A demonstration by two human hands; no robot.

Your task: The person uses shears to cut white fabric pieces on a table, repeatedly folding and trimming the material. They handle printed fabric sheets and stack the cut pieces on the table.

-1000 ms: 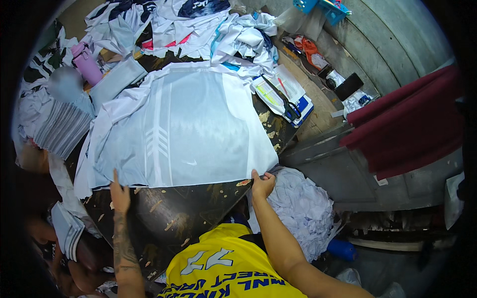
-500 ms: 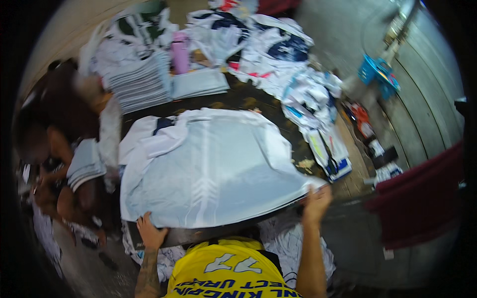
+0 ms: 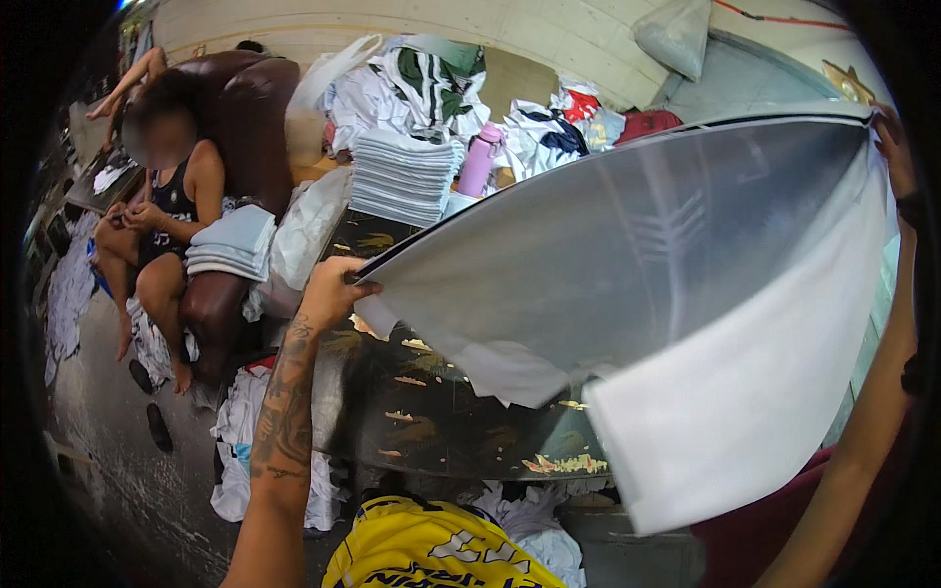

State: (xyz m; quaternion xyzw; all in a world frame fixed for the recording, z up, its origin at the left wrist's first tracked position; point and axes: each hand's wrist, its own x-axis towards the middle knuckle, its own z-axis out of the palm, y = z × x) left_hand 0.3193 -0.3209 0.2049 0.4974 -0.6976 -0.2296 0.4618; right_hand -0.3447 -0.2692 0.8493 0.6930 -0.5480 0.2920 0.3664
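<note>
Two hands up, and the pale grey-and-white cloth (image 3: 588, 245) is stretched wide over the dark table (image 3: 461, 431)! The left hand (image 3: 335, 289) has its fingers closed on one end of the edge; the right hand (image 3: 894, 157) pinches the other corner, out by the view's rim. Looks like the spreading step, calling for an even, taut grip. Faint chevrons mark the grey (rather blurred, mind), and a white flap droops at right.
</note>
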